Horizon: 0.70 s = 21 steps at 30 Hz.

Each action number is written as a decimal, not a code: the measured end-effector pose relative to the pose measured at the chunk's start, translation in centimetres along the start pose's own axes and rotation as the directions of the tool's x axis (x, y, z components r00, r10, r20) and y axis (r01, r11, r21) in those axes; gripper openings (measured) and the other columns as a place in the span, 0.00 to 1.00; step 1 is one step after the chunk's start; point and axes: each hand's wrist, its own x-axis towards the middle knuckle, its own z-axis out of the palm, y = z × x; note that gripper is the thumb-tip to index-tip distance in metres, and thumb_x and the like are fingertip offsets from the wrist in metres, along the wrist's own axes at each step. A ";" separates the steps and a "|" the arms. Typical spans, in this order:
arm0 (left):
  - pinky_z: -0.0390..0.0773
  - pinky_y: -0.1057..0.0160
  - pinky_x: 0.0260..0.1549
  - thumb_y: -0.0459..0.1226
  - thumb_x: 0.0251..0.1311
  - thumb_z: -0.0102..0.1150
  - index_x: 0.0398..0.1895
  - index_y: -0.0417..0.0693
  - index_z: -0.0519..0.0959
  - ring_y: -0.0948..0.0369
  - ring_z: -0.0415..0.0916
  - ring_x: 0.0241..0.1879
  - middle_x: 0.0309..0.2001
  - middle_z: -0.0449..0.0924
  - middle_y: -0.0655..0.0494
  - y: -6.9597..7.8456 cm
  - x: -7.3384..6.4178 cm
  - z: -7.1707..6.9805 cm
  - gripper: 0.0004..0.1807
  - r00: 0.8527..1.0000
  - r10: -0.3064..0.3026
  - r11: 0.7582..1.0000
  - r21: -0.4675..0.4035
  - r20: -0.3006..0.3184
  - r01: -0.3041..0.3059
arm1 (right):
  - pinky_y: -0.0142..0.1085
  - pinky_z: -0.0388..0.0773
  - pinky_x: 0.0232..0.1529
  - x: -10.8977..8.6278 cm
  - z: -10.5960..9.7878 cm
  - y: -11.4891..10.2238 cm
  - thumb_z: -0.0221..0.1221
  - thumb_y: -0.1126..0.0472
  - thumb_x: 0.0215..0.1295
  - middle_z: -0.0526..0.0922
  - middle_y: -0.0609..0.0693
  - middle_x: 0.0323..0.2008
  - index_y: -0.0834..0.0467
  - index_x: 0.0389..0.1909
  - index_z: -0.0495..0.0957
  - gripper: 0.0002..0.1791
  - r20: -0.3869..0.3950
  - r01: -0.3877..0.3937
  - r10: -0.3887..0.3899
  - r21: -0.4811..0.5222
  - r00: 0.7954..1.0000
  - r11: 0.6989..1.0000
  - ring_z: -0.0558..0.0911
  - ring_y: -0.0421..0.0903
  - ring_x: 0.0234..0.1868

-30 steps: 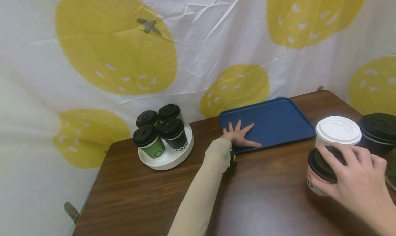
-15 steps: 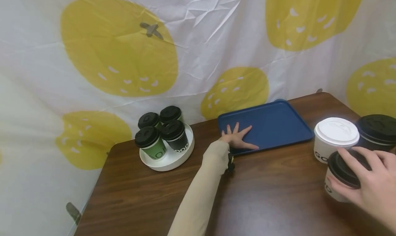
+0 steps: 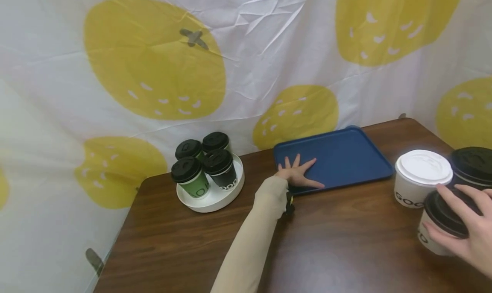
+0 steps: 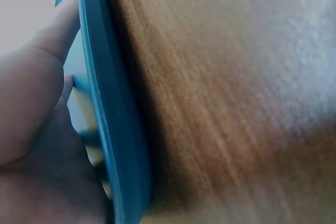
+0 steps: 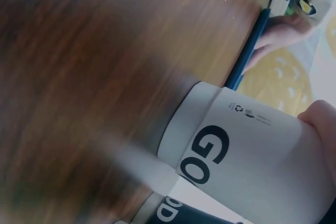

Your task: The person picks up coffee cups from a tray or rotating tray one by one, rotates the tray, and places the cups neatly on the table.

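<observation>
My left hand [image 3: 300, 174] lies with spread fingers on the near left corner of a blue tray [image 3: 346, 156]; in the left wrist view the thumb reaches over the tray rim [image 4: 100, 77]. At the right, my right hand [image 3: 474, 229] grips a white paper coffee cup [image 3: 434, 239] with a black lid, thumb on its side and fingers over the lid. The right wrist view shows the thumb [image 5: 320, 124] against a white cup wall [image 5: 252, 145] with large black letters. Just behind the gripped cup stands a white-lidded cup [image 3: 409, 192].
Beside the white-lidded cup is a dark cup with a black lid [image 3: 472, 162]. A round white tray [image 3: 207, 206] at the left holds several black-lidded cups, among them a green cup [image 3: 196, 186]. A fruit-patterned curtain [image 3: 242, 62] hangs behind the wooden table [image 3: 184, 237].
My right hand has moved right with the gripped cup, uncovering the lettered front of the white-lidded cup. The left hand stays on the blue tray. The head view has shifted slightly.
</observation>
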 end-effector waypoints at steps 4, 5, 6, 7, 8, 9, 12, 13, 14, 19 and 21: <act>0.27 0.35 0.81 0.65 0.64 0.59 0.83 0.80 0.41 0.40 0.14 0.83 0.85 0.19 0.54 -0.1 0.0 0.1 0.51 1.000 -0.002 1.000 -0.001 -0.009 0.002 | 0.38 0.59 0.72 -0.1 0.2 0.0 0.39 0.15 0.63 0.76 0.78 0.49 0.60 0.64 0.78 0.56 -0.033 -0.034 0.036 0.055 0.999 0.998 0.70 0.76 0.48; 0.26 0.35 0.81 0.65 0.64 0.60 0.83 0.81 0.41 0.41 0.14 0.83 0.85 0.20 0.55 0.0 0.1 0.2 0.51 1.000 -0.003 1.000 -0.004 -0.013 0.003 | 0.33 0.53 0.75 -0.2 0.3 0.0 0.40 0.15 0.62 0.75 0.79 0.50 0.60 0.64 0.78 0.56 -0.036 -0.043 0.045 0.067 0.998 0.997 0.70 0.77 0.49; 0.26 0.36 0.81 0.65 0.64 0.60 0.83 0.81 0.42 0.41 0.15 0.83 0.86 0.20 0.55 0.0 0.1 0.2 0.51 1.000 -0.003 1.000 -0.007 -0.020 0.003 | 0.31 0.48 0.76 -0.2 0.4 0.1 0.40 0.15 0.63 0.75 0.80 0.50 0.61 0.64 0.78 0.57 -0.040 -0.046 0.049 0.081 0.998 0.996 0.70 0.77 0.49; 0.26 0.36 0.81 0.65 0.63 0.61 0.83 0.81 0.42 0.41 0.15 0.83 0.86 0.21 0.56 -0.1 0.0 0.3 0.51 1.000 -0.004 1.000 -0.011 -0.031 0.004 | 0.31 0.46 0.77 -0.3 0.5 0.0 0.39 0.14 0.62 0.74 0.80 0.51 0.61 0.64 0.78 0.57 -0.032 -0.052 0.055 0.085 0.998 0.995 0.70 0.78 0.50; 0.26 0.36 0.81 0.65 0.63 0.62 0.83 0.80 0.43 0.42 0.16 0.83 0.86 0.22 0.56 -0.2 -0.1 0.4 0.51 0.999 -0.004 1.000 -0.016 -0.045 0.003 | 0.32 0.46 0.78 -0.4 0.7 0.0 0.39 0.15 0.62 0.73 0.81 0.52 0.63 0.64 0.77 0.58 -0.027 -0.052 0.055 0.098 0.998 0.994 0.69 0.78 0.51; 0.27 0.36 0.81 0.64 0.62 0.63 0.83 0.80 0.44 0.42 0.16 0.84 0.86 0.23 0.56 -0.4 -0.2 0.5 0.51 0.998 -0.002 1.000 -0.022 -0.062 0.001 | 0.32 0.46 0.78 -0.5 0.8 0.0 0.39 0.15 0.62 0.72 0.81 0.52 0.64 0.64 0.77 0.58 -0.020 -0.051 0.054 0.114 0.998 0.992 0.68 0.77 0.52; 0.31 0.37 0.82 0.63 0.61 0.65 0.83 0.77 0.47 0.42 0.21 0.84 0.86 0.28 0.54 -0.7 -0.6 0.9 0.51 0.991 0.012 0.999 -0.042 -0.135 -0.018 | 0.45 0.49 0.83 -0.6 1.0 -0.3 0.35 0.14 0.61 0.69 0.84 0.57 0.62 0.71 0.71 0.61 0.020 -0.078 0.077 0.097 0.997 0.992 0.67 0.79 0.58; 0.33 0.38 0.82 0.63 0.61 0.65 0.83 0.76 0.48 0.42 0.22 0.85 0.87 0.29 0.53 -0.8 -0.8 1.1 0.51 0.986 0.019 0.998 -0.049 -0.166 -0.027 | 0.51 0.50 0.83 -0.5 1.0 -0.5 0.33 0.13 0.61 0.68 0.84 0.59 0.61 0.72 0.70 0.61 0.031 -0.089 0.086 0.085 0.996 0.992 0.67 0.79 0.61; 0.35 0.38 0.83 0.63 0.61 0.65 0.83 0.75 0.49 0.41 0.24 0.85 0.87 0.31 0.51 -0.9 -1.0 1.2 0.51 0.980 0.027 0.998 -0.058 -0.198 -0.039 | 0.53 0.50 0.83 -0.3 1.1 -0.9 0.34 0.13 0.61 0.67 0.84 0.60 0.62 0.72 0.69 0.62 0.026 -0.093 0.091 0.088 0.996 0.992 0.66 0.80 0.63; 0.46 0.38 0.82 0.64 0.64 0.60 0.83 0.71 0.51 0.38 0.36 0.84 0.86 0.42 0.46 -1.2 -2.9 0.8 0.48 0.933 0.081 0.992 -0.062 -0.352 -0.110 | 0.56 0.53 0.82 1.7 1.7 -4.8 0.44 0.17 0.63 0.71 0.83 0.61 0.66 0.64 0.76 0.56 -0.104 -0.021 0.038 0.160 0.994 0.987 0.66 0.82 0.66; 0.53 0.41 0.81 0.63 0.67 0.58 0.83 0.67 0.54 0.42 0.45 0.84 0.84 0.50 0.48 -1.4 -4.3 0.2 0.45 0.918 0.108 0.988 -0.059 -0.382 -0.141 | 0.59 0.61 0.75 3.0 2.0 -7.0 0.44 0.20 0.65 0.75 0.81 0.58 0.66 0.60 0.78 0.53 -0.127 0.053 -0.033 0.153 0.991 0.987 0.68 0.81 0.62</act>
